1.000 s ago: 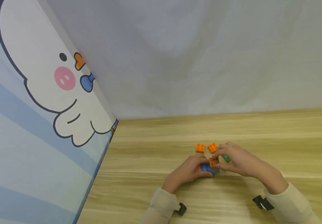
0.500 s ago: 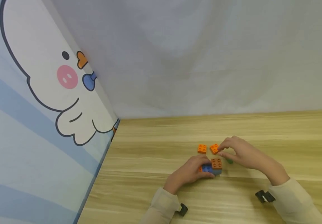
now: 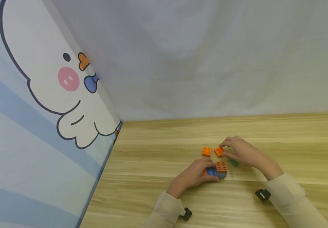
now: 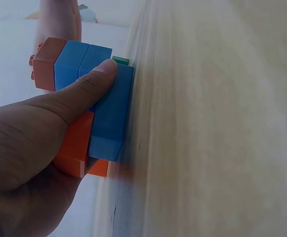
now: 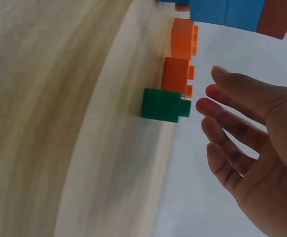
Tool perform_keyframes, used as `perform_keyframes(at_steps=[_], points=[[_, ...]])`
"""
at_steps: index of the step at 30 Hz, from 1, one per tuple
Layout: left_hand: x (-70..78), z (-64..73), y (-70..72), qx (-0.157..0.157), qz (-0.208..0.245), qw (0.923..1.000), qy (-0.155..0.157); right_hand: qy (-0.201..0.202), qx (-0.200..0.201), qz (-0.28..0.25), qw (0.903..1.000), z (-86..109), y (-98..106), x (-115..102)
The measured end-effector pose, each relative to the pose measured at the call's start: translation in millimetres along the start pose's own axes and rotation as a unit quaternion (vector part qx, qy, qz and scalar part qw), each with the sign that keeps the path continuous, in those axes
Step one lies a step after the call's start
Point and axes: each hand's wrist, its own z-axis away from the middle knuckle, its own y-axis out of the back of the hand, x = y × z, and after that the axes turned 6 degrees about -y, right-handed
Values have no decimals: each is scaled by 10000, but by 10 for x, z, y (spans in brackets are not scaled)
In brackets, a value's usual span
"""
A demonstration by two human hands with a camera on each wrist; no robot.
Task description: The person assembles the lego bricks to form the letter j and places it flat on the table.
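My left hand (image 3: pixel 193 174) holds a build of toy building bricks on the table, its thumb along one side in the left wrist view. A long blue brick (image 4: pixel 111 116) forms the base. On one end rise smaller blue bricks (image 4: pixel 72 61) topped by a brown brick (image 3: pixel 221 166), and an orange brick (image 4: pixel 75 145) sits at the other end. My right hand (image 3: pixel 245 154) hovers over a loose orange brick (image 3: pixel 219 151), fingers loosely spread and apart from it in the right wrist view. A green brick (image 5: pixel 161 104) lies below that hand.
A second loose orange brick (image 3: pixel 206 151) lies left of the first, behind the build. The wooden table (image 3: pixel 152 142) ends at a pale cloth backdrop (image 3: pixel 209 63). A printed panel with a cartoon figure (image 3: pixel 32 79) stands along the left side.
My right hand set the brown brick on top of the blue bricks, let go, and moved back to the loose orange brick. My left hand keeps holding the build.
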Motion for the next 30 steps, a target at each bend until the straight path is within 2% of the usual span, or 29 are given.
perform_keyframes(at_steps=[15, 30], points=[[-32, -23, -26, -3, -135, 9999, 19, 107, -66, -32, 9999, -132, -122, 113], [3, -4, 1, 8, -109, 9999, 13, 81, -14, -4, 10000, -112, -135, 109]])
